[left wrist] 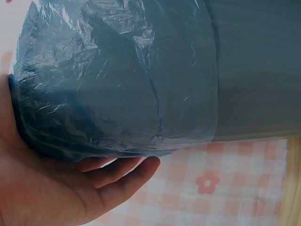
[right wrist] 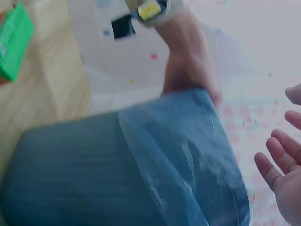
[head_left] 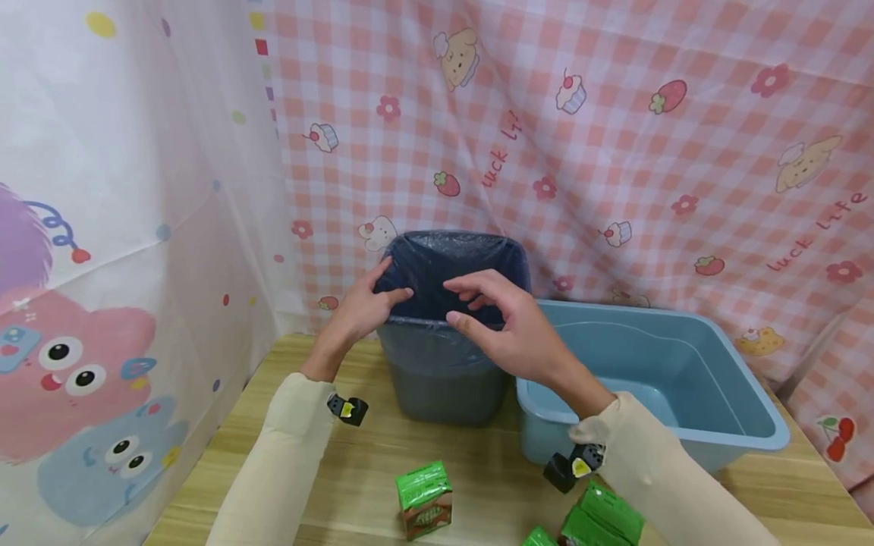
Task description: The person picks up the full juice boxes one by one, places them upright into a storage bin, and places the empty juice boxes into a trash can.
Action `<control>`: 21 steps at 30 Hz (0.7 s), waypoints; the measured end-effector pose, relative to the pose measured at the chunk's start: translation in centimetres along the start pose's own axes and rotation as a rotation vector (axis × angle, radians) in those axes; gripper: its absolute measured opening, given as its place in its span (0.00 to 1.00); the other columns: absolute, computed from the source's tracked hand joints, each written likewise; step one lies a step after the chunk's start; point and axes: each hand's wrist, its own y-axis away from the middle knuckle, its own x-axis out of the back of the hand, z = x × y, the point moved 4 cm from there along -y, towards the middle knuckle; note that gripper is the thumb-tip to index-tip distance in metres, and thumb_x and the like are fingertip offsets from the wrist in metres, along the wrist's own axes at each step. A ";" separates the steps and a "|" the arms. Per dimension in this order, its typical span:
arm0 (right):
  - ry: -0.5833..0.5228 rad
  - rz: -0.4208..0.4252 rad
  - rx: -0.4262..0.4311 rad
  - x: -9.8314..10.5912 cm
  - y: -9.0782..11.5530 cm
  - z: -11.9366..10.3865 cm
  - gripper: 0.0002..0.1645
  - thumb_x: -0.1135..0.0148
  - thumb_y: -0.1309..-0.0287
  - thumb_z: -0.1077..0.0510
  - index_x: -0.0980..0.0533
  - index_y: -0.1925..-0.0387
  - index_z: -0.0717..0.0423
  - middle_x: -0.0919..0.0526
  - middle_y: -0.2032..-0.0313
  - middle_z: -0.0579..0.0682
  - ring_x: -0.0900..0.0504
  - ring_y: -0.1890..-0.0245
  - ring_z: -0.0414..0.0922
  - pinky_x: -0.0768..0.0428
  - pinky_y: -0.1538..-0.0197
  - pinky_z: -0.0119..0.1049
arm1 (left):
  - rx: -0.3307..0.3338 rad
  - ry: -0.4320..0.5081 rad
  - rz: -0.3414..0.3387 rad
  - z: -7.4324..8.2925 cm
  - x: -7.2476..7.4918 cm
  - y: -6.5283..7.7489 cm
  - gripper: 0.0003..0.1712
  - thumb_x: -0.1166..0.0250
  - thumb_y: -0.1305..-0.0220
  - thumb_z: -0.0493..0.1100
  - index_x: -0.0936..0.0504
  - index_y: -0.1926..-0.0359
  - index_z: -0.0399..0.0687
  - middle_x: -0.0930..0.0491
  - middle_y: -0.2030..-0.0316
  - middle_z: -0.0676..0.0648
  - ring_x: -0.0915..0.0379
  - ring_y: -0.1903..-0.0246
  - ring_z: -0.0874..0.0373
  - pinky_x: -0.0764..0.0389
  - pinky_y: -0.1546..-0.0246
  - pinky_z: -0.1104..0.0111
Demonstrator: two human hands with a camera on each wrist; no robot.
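Note:
A grey trash can (head_left: pixel 447 387) lined with a thin dark-blue plastic bag (head_left: pixel 437 277) stands upright on the table. My left hand (head_left: pixel 365 307) holds its left rim, thumb over the inside and the other fingers along the outer wall. In the left wrist view, those fingers (left wrist: pixel 124 181) lie against the bag's folded-over edge, while the thumb is hidden. My right hand (head_left: pixel 508 322) hovers over the can's front right side with fingers spread and slightly bent, holding nothing. In the right wrist view, a gap shows between the right hand (right wrist: pixel 287 174) and the lined rim.
Right of the can sits a light-blue plastic tub (head_left: pixel 655 379). A small green-and-brown box (head_left: pixel 425 500) stands in front, with more green packs (head_left: pixel 601 516) near the right forearm. Patterned cloths (head_left: pixel 546 152) hang behind and at the left of the wooden table (head_left: pixel 355 470).

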 end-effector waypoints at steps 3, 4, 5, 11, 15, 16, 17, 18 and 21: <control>-0.056 -0.034 0.017 -1.1 0.9 -0.6 0.19 0.36 0.35 0.60 0.22 0.42 0.51 0.20 0.48 0.49 0.21 0.52 0.44 0.21 0.47 0.42 | -0.007 0.002 0.001 0.0 0.1 0.0 0.46 0.41 0.32 0.58 0.53 0.21 0.61 0.54 0.22 0.46 0.56 0.24 0.46 0.48 0.27 0.47; -0.073 -0.054 0.021 -1.5 1.2 -0.7 0.19 0.36 0.35 0.60 0.22 0.43 0.51 0.20 0.49 0.50 0.20 0.53 0.44 0.20 0.48 0.42 | -0.011 0.003 0.002 0.0 0.1 -0.1 0.45 0.41 0.32 0.58 0.53 0.21 0.61 0.53 0.22 0.46 0.55 0.24 0.47 0.47 0.27 0.48; -0.085 -0.080 0.024 -2.0 1.5 -0.7 0.19 0.36 0.36 0.60 0.22 0.44 0.51 0.19 0.50 0.49 0.20 0.54 0.45 0.20 0.49 0.41 | -0.013 0.003 0.001 0.0 0.1 -0.1 0.45 0.41 0.32 0.58 0.53 0.21 0.61 0.53 0.22 0.45 0.55 0.24 0.46 0.47 0.27 0.48; -0.122 -0.311 -0.019 -4.8 3.5 0.1 0.19 0.35 0.35 0.54 0.22 0.43 0.48 0.19 0.49 0.43 0.21 0.53 0.39 0.20 0.49 0.39 | -0.001 -0.006 0.001 -0.1 0.2 -0.1 0.46 0.41 0.32 0.59 0.53 0.21 0.63 0.54 0.22 0.46 0.53 0.25 0.46 0.45 0.28 0.47; -0.133 -0.462 -0.069 -6.2 4.4 1.1 0.22 0.36 0.35 0.51 0.24 0.41 0.48 0.20 0.47 0.42 0.23 0.50 0.37 0.20 0.47 0.38 | 0.001 -0.014 0.002 0.0 0.2 -0.1 0.45 0.41 0.32 0.59 0.53 0.21 0.64 0.54 0.22 0.47 0.54 0.25 0.46 0.45 0.28 0.46; -0.130 -0.492 -0.073 -6.5 4.6 1.3 0.23 0.35 0.35 0.50 0.24 0.40 0.48 0.20 0.47 0.42 0.23 0.50 0.36 0.20 0.46 0.39 | -0.002 -0.013 0.003 0.0 0.2 -0.1 0.45 0.40 0.32 0.59 0.53 0.21 0.64 0.54 0.22 0.47 0.53 0.25 0.46 0.45 0.28 0.47; -0.126 -0.519 -0.080 -6.9 4.8 1.5 0.24 0.35 0.35 0.50 0.25 0.40 0.47 0.20 0.47 0.41 0.23 0.49 0.36 0.21 0.45 0.38 | -0.004 -0.011 0.004 0.0 0.1 -0.1 0.45 0.40 0.32 0.59 0.53 0.21 0.64 0.54 0.22 0.47 0.54 0.25 0.46 0.45 0.28 0.47; -0.125 -0.547 -0.093 -7.2 5.0 1.8 0.25 0.35 0.36 0.49 0.25 0.39 0.47 0.21 0.47 0.41 0.23 0.49 0.36 0.21 0.45 0.37 | -0.007 -0.009 0.004 0.0 0.1 -0.1 0.45 0.40 0.32 0.59 0.53 0.21 0.63 0.54 0.22 0.47 0.54 0.25 0.46 0.45 0.28 0.47; -0.109 -0.631 -0.124 -8.3 5.7 2.7 0.27 0.34 0.37 0.47 0.26 0.37 0.46 0.21 0.45 0.41 0.24 0.48 0.36 0.23 0.44 0.36 | -0.005 -0.006 0.004 -0.1 0.1 -0.1 0.45 0.40 0.32 0.58 0.53 0.21 0.63 0.55 0.22 0.47 0.55 0.24 0.47 0.47 0.28 0.47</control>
